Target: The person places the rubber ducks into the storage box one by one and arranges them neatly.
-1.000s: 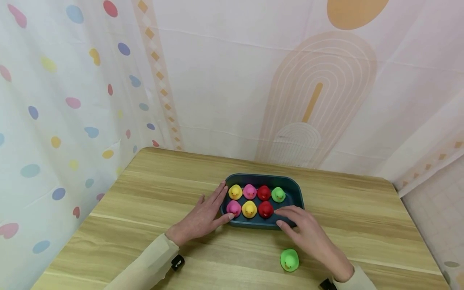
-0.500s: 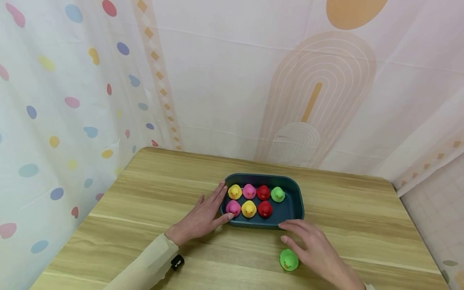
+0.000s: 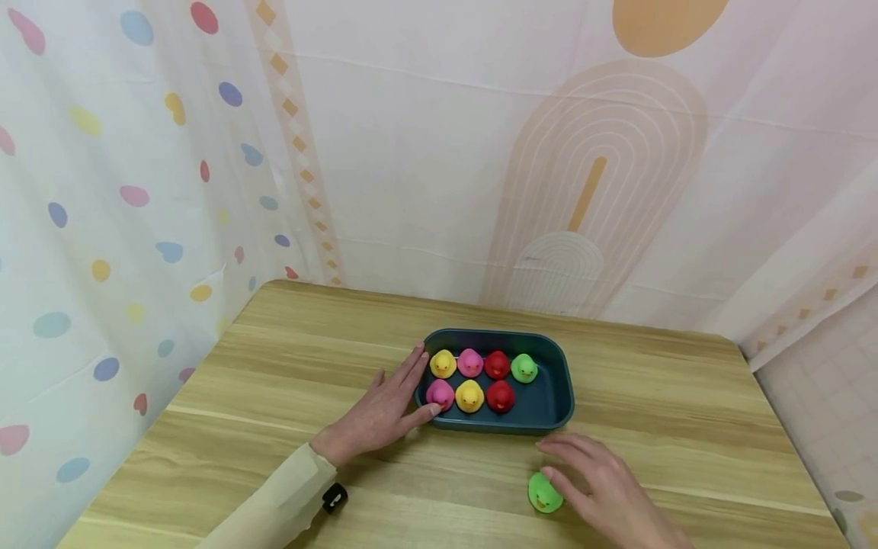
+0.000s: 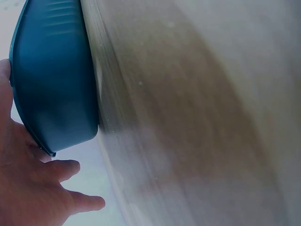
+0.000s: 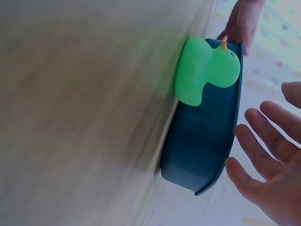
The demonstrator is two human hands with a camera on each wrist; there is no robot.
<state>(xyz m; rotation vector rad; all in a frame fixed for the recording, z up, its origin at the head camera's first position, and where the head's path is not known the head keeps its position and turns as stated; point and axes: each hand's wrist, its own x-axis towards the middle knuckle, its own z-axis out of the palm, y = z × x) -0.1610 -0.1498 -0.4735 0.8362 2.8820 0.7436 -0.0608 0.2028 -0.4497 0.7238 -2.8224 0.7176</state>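
A dark blue tray [image 3: 551, 398] sits on the wooden table and holds two rows of small rubber ducks in yellow, pink, red and green. My left hand [image 3: 379, 418] rests at the tray's left end, its fingers along the rim and its thumb by the front pink duck [image 3: 440, 395]. One green rubber duck [image 3: 542, 496] is on the table in front of the tray. Over its right side reaches my right hand [image 3: 607, 488], fingers spread and relaxed. In the right wrist view that green duck [image 5: 207, 70] stands apart from the fingers.
In the tray, the right end shows bare floor beside a green duck [image 3: 524, 368] and a red duck [image 3: 500, 396]. A black strap piece [image 3: 334, 497] shows at my left cuff. A patterned curtain [image 3: 411, 152] hangs behind the table [image 3: 329, 328].
My right hand has drawn back from the front red duck in the tray, toward me, down to the loose green duck. The left hand and the tray stay put.
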